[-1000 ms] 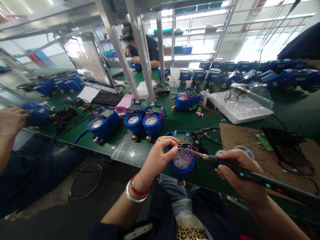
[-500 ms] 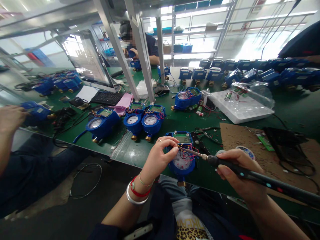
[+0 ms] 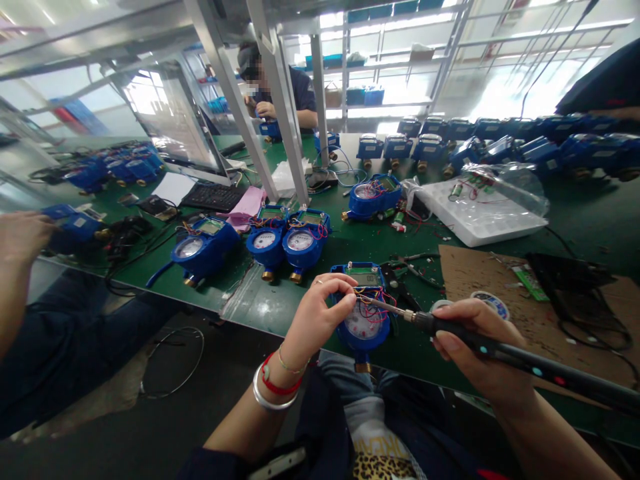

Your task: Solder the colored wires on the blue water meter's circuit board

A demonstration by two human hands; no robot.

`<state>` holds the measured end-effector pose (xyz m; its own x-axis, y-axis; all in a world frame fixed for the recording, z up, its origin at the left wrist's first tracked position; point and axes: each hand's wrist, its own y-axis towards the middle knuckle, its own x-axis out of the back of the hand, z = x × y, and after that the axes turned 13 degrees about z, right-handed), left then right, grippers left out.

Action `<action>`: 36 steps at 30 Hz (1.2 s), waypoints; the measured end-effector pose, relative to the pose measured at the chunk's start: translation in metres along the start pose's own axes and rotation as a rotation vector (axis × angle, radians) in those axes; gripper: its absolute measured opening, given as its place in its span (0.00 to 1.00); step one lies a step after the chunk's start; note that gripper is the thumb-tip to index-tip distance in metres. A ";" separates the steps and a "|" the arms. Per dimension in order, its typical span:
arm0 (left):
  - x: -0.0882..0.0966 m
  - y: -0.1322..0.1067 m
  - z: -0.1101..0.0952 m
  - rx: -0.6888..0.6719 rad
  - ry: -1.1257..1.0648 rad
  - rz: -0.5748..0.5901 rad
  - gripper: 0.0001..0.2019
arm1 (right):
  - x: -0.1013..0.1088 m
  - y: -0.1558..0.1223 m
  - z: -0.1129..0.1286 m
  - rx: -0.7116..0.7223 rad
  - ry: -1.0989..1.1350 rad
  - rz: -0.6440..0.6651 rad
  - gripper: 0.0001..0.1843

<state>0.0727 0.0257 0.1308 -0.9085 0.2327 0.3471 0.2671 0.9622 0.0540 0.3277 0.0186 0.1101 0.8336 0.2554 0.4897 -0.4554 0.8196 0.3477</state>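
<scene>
Water meter: my landmark, a blue-bodied one [image 3: 363, 335] lying face up at the near edge of the green bench [image 3: 270, 310], brass fitting toward the wearer; I find it where it was half a second ago.
LCD: the meter's screen [image 3: 369, 277] is lit by nothing I can make out; its digits are too small for me to read surely.
Left hand: over the meter's left side [image 3: 323, 310], thumb and forefinger pinched narrow on the coloured wires [image 3: 381, 297]; which strand, I cannot tell. I see no shift in the pinch.
Right hand: to the right of the meter [image 3: 483, 343], wrapped around a soldering iron [image 3: 537, 371], as before.
Iron tip: among the wires above the dial, close to the left fingertips, perhaps slightly nearer them than before; contact I cannot confirm.
Pliers: a dark pair [image 3: 419, 272], just beyond the meter to its right.
Cardboard: a brown sheet [image 3: 457, 267] well to the meter's right, a small round reel [image 3: 493, 304] on it, partly behind the right hand.
Paired meters: two more [image 3: 264, 247] [image 3: 301, 248] side by side, beyond the meter to its left, unmoved.
Co-worker: far beyond the meter, a person [image 3: 301, 93] whose raised hand has since come down to another blue meter [image 3: 270, 129]; this is the clearest change I get.
</scene>
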 end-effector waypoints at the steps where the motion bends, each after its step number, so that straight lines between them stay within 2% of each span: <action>1: 0.000 0.000 0.000 -0.001 0.000 0.000 0.05 | 0.000 0.000 0.001 0.001 0.000 0.001 0.09; 9: 0.001 0.000 0.001 -0.002 0.003 -0.004 0.05 | -0.005 0.001 0.014 -0.075 0.067 -0.069 0.07; 15: 0.000 -0.001 0.001 -0.001 0.005 0.000 0.05 | -0.001 0.001 0.005 0.009 0.015 -0.004 0.08; 21: 0.000 0.000 0.001 -0.004 0.005 0.003 0.05 | 0.000 0.000 0.004 -0.022 0.001 0.013 0.09; 33: 0.001 -0.002 0.000 0.004 -0.004 -0.002 0.05 | 0.000 -0.003 0.001 -0.025 0.048 -0.004 0.10; 36: 0.000 -0.002 0.001 0.012 -0.023 -0.012 0.05 | -0.001 -0.004 0.000 -0.023 0.089 -0.053 0.09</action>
<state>0.0716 0.0235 0.1295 -0.9185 0.2245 0.3254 0.2528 0.9664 0.0469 0.3280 0.0150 0.1084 0.8814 0.2547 0.3978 -0.4032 0.8445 0.3526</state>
